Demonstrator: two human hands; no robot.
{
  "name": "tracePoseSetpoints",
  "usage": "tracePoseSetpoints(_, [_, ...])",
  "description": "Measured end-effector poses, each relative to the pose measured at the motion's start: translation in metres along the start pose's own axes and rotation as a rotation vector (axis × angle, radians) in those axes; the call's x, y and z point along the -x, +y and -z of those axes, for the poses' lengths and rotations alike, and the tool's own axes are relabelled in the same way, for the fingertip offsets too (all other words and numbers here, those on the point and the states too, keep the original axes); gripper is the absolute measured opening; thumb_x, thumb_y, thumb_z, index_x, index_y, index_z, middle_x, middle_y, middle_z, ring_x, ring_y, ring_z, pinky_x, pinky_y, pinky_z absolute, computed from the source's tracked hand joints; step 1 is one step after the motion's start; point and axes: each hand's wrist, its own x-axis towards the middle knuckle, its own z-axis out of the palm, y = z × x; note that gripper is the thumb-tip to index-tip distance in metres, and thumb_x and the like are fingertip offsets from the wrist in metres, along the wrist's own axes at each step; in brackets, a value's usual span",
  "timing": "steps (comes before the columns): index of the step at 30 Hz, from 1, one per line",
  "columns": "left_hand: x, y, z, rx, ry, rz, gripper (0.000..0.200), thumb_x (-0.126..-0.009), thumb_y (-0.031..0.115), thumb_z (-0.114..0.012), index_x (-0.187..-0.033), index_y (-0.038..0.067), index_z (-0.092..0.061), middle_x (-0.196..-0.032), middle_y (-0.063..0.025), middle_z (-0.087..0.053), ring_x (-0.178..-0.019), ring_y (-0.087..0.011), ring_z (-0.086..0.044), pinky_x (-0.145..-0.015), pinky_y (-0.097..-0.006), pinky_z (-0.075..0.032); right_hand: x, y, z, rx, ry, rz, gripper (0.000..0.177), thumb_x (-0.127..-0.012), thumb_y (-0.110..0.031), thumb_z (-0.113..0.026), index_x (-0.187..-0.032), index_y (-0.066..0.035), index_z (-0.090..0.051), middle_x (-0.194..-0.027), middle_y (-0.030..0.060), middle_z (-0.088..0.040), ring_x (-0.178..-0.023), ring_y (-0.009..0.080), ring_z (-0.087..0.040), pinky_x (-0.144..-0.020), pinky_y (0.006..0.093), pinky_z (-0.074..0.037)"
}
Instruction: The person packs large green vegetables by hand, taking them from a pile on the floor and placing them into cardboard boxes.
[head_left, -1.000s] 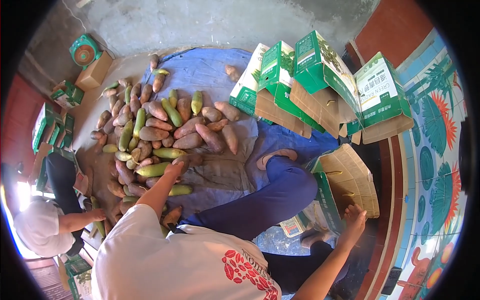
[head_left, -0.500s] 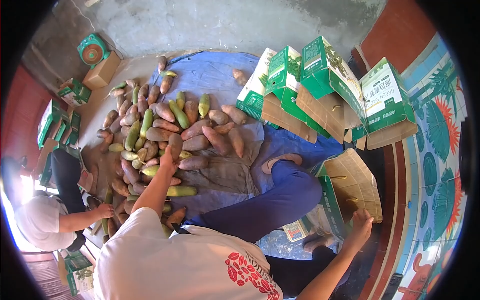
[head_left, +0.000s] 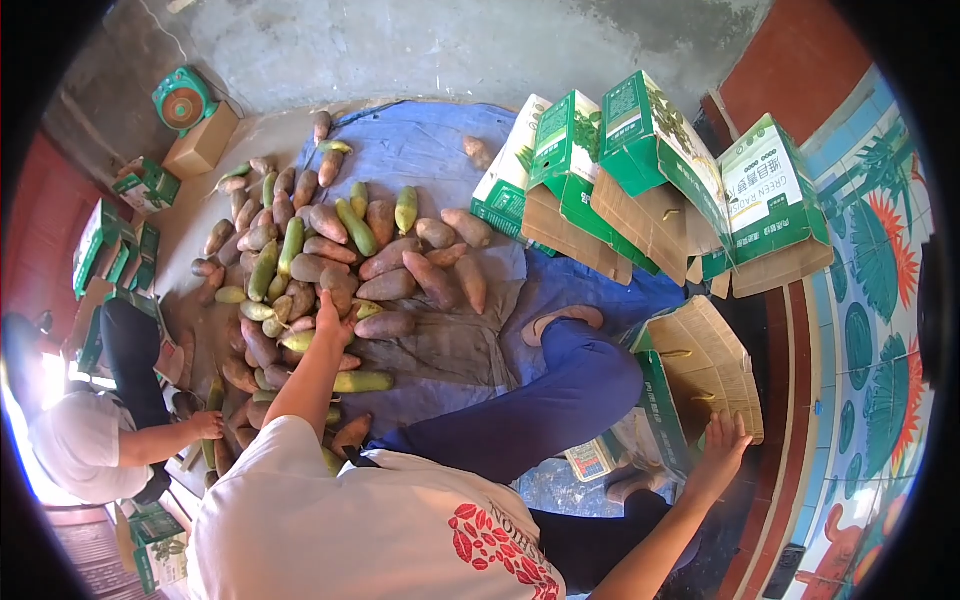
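Observation:
My left hand (head_left: 333, 322) reaches into the pile and is closed around a brown, soil-coated root vegetable (head_left: 338, 288). Around it lie more reddish-brown roots (head_left: 385, 325) and several green radishes (head_left: 291, 246), heaped on the floor and a blue sheet (head_left: 420, 150). On my right side, an upright green-and-white carton (head_left: 662, 405) stands with its brown inner flap (head_left: 705, 365) raised. My right hand (head_left: 722, 450) rests against the lower edge of that flap, fingers stretched out and apart. What is inside the carton is hidden from this angle.
Several open green radish cartons (head_left: 775, 205) stand at the back right. A co-worker in a white shirt (head_left: 85, 445) sits at the left, one hand (head_left: 207, 424) on a long green radish. A green fan (head_left: 184, 100) stands on a brown box (head_left: 202, 142). The tiled wall (head_left: 870, 300) borders the right.
My left hand has moved slightly down and left with the brown root, which now sits lower among the others. The fingers of my right hand have straightened against the flap.

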Motion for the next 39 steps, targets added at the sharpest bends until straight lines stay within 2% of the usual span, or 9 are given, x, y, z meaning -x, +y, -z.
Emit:
tracePoseSetpoints(13, [0.005, -0.046, 0.015, -0.262, 0.124, 0.158, 0.061, -0.088, 0.056, -0.052, -0.123, 0.007, -0.044, -0.106, -0.0136, -0.058, -0.076, -0.0290, -0.065, -0.055, -0.0326, -0.047, 0.000, 0.005, 0.002, 0.069, -0.005, -0.020, 0.062, -0.099, -0.048, -0.032, -0.132, 0.003, -0.042, -0.124, 0.0207, -0.053, -0.112, 0.0255, -0.055, -0.095, 0.0346, -0.042])
tracePoseSetpoints(22, [0.004, -0.057, 0.011, -0.237, -0.002, 0.129, 0.063, -0.087, 0.056, -0.052, -0.127, 0.009, -0.043, -0.112, -0.0115, -0.055, -0.082, -0.0281, -0.064, -0.059, -0.0346, -0.048, -0.002, 0.001, 0.002, 0.081, -0.013, -0.020, 0.063, -0.099, -0.049, -0.031, -0.132, 0.004, -0.041, -0.124, 0.0210, -0.053, -0.114, 0.0265, -0.055, -0.096, 0.0347, -0.041])
tracePoseSetpoints(25, [0.027, -0.031, -0.015, -0.252, 0.025, -0.021, 0.065, -0.087, 0.056, -0.052, -0.131, 0.009, -0.041, -0.116, -0.0105, -0.054, -0.087, -0.0277, -0.063, -0.063, -0.0358, -0.049, -0.003, -0.003, 0.001, 0.099, -0.032, 0.001, 0.064, -0.099, -0.049, -0.031, -0.133, 0.004, -0.040, -0.124, 0.0217, -0.052, -0.115, 0.0269, -0.054, -0.097, 0.0349, -0.041])
tracePoseSetpoints(27, [-0.008, -0.022, -0.011, -0.128, -0.108, -0.155, 0.066, -0.087, 0.056, -0.052, -0.133, 0.010, -0.040, -0.119, -0.0106, -0.053, -0.091, -0.0266, -0.062, -0.066, -0.0354, -0.048, -0.005, -0.006, 0.003, 0.092, -0.041, 0.012, 0.064, -0.099, -0.049, -0.031, -0.133, 0.005, -0.039, -0.125, 0.0221, -0.052, -0.116, 0.0272, -0.053, -0.097, 0.0351, -0.041])
tracePoseSetpoints(30, [-0.003, 0.013, -0.024, -0.172, -0.122, -0.337, 0.060, -0.091, 0.050, -0.050, -0.131, 0.006, -0.041, -0.118, -0.0096, -0.054, -0.098, -0.0230, -0.058, -0.075, -0.0352, -0.048, -0.004, -0.016, -0.002, 0.085, -0.033, 0.042, 0.064, -0.099, -0.048, -0.031, -0.133, 0.005, -0.038, -0.125, 0.0227, -0.051, -0.116, 0.0275, -0.053, -0.097, 0.0355, -0.041])
tracePoseSetpoints(32, [0.013, 0.030, -0.040, -0.153, -0.028, -0.419, 0.060, -0.091, 0.049, -0.050, -0.130, 0.004, -0.042, -0.117, -0.0093, -0.055, -0.098, -0.0238, -0.059, -0.075, -0.0345, -0.047, -0.005, -0.014, 0.002, 0.064, -0.039, 0.032, 0.063, -0.099, -0.048, -0.032, -0.133, 0.005, -0.038, -0.126, 0.0223, -0.050, -0.115, 0.0277, -0.054, -0.097, 0.0356, -0.041])
tracePoseSetpoints(35, [0.010, 0.031, -0.040, -0.184, -0.044, -0.348, 0.060, -0.090, 0.049, -0.050, -0.129, 0.004, -0.042, -0.116, -0.0087, -0.056, -0.098, -0.0249, -0.061, -0.074, -0.0345, -0.047, -0.003, -0.013, -0.004, 0.060, -0.037, 0.021, 0.061, -0.099, -0.046, -0.035, -0.132, 0.005, -0.040, -0.127, 0.0213, -0.050, -0.115, 0.0273, -0.054, -0.097, 0.0357, -0.042])
tracePoseSetpoints(38, [0.031, 0.015, -0.041, -0.278, -0.119, -0.133, 0.062, -0.091, 0.051, -0.048, -0.134, 0.008, -0.037, -0.123, -0.0082, -0.053, -0.102, -0.0269, -0.061, -0.079, -0.0362, -0.049, 0.000, -0.008, -0.008, 0.112, -0.076, 0.032, 0.056, -0.099, -0.042, -0.039, -0.129, 0.005, -0.044, -0.126, 0.0197, -0.052, -0.113, 0.0267, -0.055, -0.096, 0.0360, -0.042])
tracePoseSetpoints(39, [0.044, 0.009, -0.043, -0.299, -0.249, -0.088, 0.060, -0.091, 0.051, -0.048, -0.134, 0.010, -0.037, -0.125, -0.0084, -0.052, -0.101, -0.0262, -0.062, -0.079, -0.0366, -0.049, 0.000, -0.007, -0.010, 0.136, -0.100, 0.042, 0.054, -0.099, -0.041, -0.040, -0.128, 0.005, -0.045, -0.125, 0.0191, -0.054, -0.113, 0.0265, -0.056, -0.095, 0.0361, -0.042])
